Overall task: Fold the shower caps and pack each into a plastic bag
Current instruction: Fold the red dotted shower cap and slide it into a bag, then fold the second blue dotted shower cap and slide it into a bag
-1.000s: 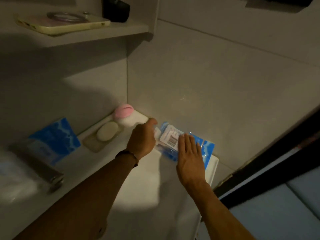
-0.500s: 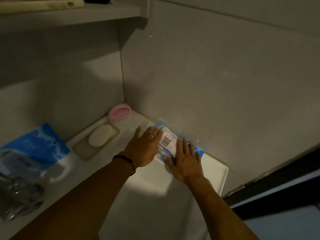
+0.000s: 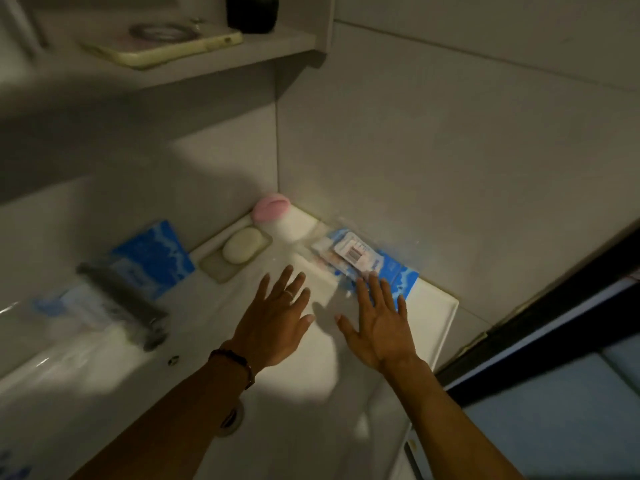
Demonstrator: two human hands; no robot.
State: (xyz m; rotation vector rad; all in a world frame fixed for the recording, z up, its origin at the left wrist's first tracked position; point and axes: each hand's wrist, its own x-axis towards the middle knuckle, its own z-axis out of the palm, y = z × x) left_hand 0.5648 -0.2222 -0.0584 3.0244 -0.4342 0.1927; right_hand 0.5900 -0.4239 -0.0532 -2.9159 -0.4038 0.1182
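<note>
Head view, dim light, some blur. I see both hands flat over the white sink ledge [image 3: 443, 306], fingers straight and spread, nothing held in either. Left hand [image 3: 273, 323] hovers or rests over the bare ledge, ring on one finger, dark band on the wrist; I cannot tell if the palm touches the surface. Right hand [image 3: 379, 327] lies just beside it, its fingertips [image 3: 372, 284] reaching the near edge of the packed plastic bag [image 3: 360, 256]; contact there looks likely but the blur leaves it unsure.

That bag lies flat at the far right of the ledge, against the wall tile: clear film, blue-and-white printed card inside, white barcode label on top.

Further left along the ledge: pale bar of soap [image 3: 241, 249] sitting in a shallow dish [image 3: 216, 270], and a pink rounded object [image 3: 270, 207] in the corner behind it. A second blue-and-white packet [image 3: 154, 259] leans at the back wall, next to the blurred chrome tap [image 3: 121, 299]. Above, a shelf [image 3: 207, 69] carries a phone in a pale case [image 3: 162, 45] and a dark cup [image 3: 252, 12]. Dark door frame [image 3: 554, 306] at right.
</note>
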